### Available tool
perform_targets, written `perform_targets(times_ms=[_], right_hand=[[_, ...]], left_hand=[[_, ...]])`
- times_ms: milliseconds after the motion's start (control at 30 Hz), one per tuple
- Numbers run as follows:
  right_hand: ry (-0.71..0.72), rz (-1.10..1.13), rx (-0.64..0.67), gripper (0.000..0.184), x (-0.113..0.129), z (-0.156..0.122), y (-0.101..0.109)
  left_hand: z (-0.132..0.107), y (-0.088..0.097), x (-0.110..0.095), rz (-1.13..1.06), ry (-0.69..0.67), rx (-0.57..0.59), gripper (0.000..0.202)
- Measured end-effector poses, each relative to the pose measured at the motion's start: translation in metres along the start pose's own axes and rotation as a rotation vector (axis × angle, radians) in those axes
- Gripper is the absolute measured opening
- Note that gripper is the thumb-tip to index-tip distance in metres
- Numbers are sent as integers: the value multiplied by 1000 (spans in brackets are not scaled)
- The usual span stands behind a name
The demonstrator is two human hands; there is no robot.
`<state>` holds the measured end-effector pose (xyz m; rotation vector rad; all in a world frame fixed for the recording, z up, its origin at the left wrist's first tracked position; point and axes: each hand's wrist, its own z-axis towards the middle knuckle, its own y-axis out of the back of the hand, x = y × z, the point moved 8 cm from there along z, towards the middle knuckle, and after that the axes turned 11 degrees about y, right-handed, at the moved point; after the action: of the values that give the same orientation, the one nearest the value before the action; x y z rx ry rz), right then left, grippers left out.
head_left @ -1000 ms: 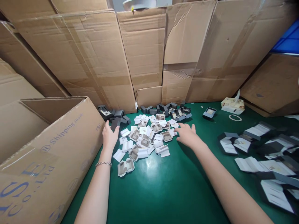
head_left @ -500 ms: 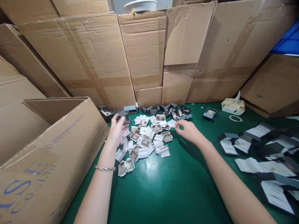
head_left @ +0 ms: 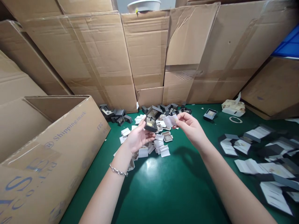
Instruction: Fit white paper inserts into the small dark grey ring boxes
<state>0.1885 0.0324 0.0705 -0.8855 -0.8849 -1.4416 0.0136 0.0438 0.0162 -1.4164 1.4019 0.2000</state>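
Observation:
My left hand (head_left: 137, 137) is raised above the green table (head_left: 163, 186) with its fingers closed round a small dark grey box (head_left: 151, 119), open side up. My right hand (head_left: 190, 126) pinches a small white card (head_left: 170, 120) right beside that box. Under both hands lies a pile of white and beige inserts (head_left: 157, 143). Behind the pile, a row of small grey boxes (head_left: 171, 109) lines the foot of the cardboard wall. A bracelet sits on my left wrist.
A large open shipping carton (head_left: 46, 140) lies on its side at the left. Flattened cardboard sheets (head_left: 144, 56) wall the back. Flat dark and white packaging pieces (head_left: 261, 155) are heaped at the right. A lone grey box (head_left: 209, 114), a tape ring (head_left: 235, 119) and a tissue pack (head_left: 233, 106) sit at the back right.
My left hand took a grey box from the back-left cluster and lifted it towards the middle. My right hand picked a white card off the pile and raised it to the box.

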Motion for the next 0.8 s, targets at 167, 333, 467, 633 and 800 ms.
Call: perform_targets(times_ms=[167, 333, 467, 633, 800], right_hand=[[168, -312, 81, 1, 21, -9, -15], [361, -499, 119, 10, 32, -13, -32], [412, -614, 88, 11, 31, -14, -31], [380, -698, 101, 9, 27, -15, -30], [319, -755, 170, 8, 19, -16, -36]], left_hand=[[5, -6, 10, 5, 77, 58, 40], [6, -12, 16, 45, 99, 66, 42], [5, -18, 17, 75, 54, 91, 51], [4, -21, 19, 123, 33, 97, 57], [1, -25, 21, 173, 29, 125, 63]])
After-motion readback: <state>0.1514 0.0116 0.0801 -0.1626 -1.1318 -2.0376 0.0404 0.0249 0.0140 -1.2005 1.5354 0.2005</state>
